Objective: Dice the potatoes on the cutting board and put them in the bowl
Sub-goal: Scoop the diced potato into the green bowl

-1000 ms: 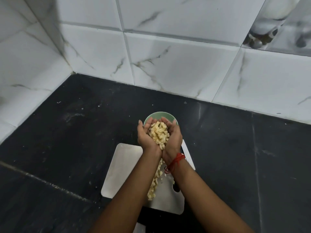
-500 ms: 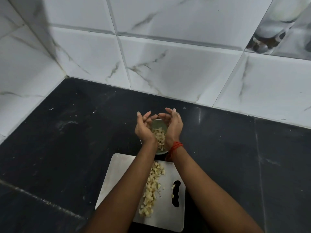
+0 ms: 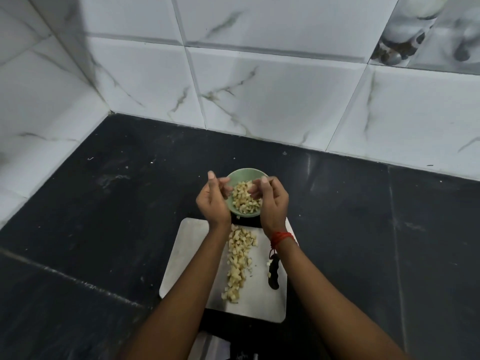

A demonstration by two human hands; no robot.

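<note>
Both hands, left (image 3: 213, 201) and right (image 3: 272, 201), hover loosely curled over a green bowl (image 3: 244, 175) of diced potato (image 3: 244, 198); more dice (image 3: 237, 263) lie on the cutting board (image 3: 187, 255) at lower centre.

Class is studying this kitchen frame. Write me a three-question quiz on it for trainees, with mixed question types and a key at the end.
1. True or false: every piece of diced potato already lies in the green bowl.
2. The red thread is tied at which wrist? A) left B) right C) both
3. Fill in: the green bowl stands on a ____ counter.
Key: 1 false, a row of dice remains on the cutting board. 2 B, by the right hand. 3 black.
</note>
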